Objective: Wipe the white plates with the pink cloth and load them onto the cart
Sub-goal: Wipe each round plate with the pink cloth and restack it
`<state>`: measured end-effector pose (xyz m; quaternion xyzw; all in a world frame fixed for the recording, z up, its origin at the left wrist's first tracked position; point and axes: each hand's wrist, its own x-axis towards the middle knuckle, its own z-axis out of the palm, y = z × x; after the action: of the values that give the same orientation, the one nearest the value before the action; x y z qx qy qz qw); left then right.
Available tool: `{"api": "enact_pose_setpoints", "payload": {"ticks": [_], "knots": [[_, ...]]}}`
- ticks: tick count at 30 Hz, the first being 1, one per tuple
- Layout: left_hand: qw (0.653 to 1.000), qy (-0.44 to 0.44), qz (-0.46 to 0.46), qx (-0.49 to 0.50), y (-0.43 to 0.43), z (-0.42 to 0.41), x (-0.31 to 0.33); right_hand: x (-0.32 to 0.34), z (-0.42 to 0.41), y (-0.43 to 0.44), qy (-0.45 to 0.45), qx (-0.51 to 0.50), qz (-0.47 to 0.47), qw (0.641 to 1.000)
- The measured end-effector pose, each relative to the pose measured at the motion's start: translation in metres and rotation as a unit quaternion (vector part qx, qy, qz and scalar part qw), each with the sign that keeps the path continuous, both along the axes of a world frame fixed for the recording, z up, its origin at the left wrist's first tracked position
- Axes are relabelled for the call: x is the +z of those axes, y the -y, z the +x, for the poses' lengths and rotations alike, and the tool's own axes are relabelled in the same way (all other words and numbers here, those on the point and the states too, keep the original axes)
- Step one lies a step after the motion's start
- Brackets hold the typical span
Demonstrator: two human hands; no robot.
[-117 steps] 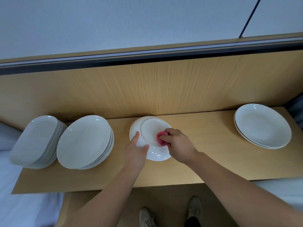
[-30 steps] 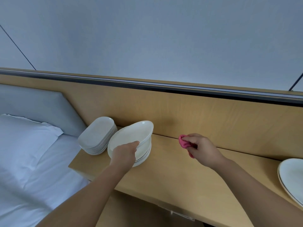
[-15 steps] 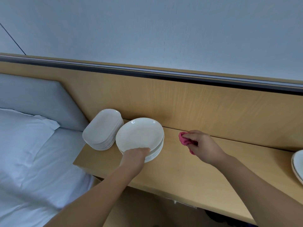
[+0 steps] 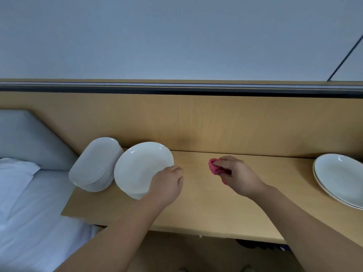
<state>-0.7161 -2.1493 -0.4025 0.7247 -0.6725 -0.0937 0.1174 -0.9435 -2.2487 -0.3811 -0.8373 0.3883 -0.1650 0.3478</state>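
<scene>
Pink cloth [image 4: 214, 169] stays bunched in right hand [image 4: 240, 178] over wooden shelf [image 4: 216, 211]; left hand [image 4: 166, 186] curls on rim of top white plate [image 4: 140, 165], tilted a second ago, now seemingly flat on stack [image 4: 137, 195]; wipe pending.

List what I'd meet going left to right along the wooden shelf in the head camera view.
The stack of oblong plates → stack of round plates → left hand gripping their rim → pink cloth → right hand holding it → more round plates at the right edge.
</scene>
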Motion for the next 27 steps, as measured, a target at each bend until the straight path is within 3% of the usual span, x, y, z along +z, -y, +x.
{"api": "enact_pose_setpoints", "payload": {"ticks": [14,21,27], "knots": [[0.980,-0.019,0.000,-0.196,0.129,-0.238,-0.012,-0.007,-0.270,0.038,-0.050,-0.264,-0.008,0.963],[0.975,-0.010,0.041,-0.219,0.189,-0.347,-0.031,-0.031,-0.366,0.080,-0.099,-0.286,0.024,0.953],[0.978,0.019,0.094,-0.187,0.232,-0.400,-0.055,-0.064,-0.389,0.117,-0.145,-0.249,-0.005,0.957]]}}
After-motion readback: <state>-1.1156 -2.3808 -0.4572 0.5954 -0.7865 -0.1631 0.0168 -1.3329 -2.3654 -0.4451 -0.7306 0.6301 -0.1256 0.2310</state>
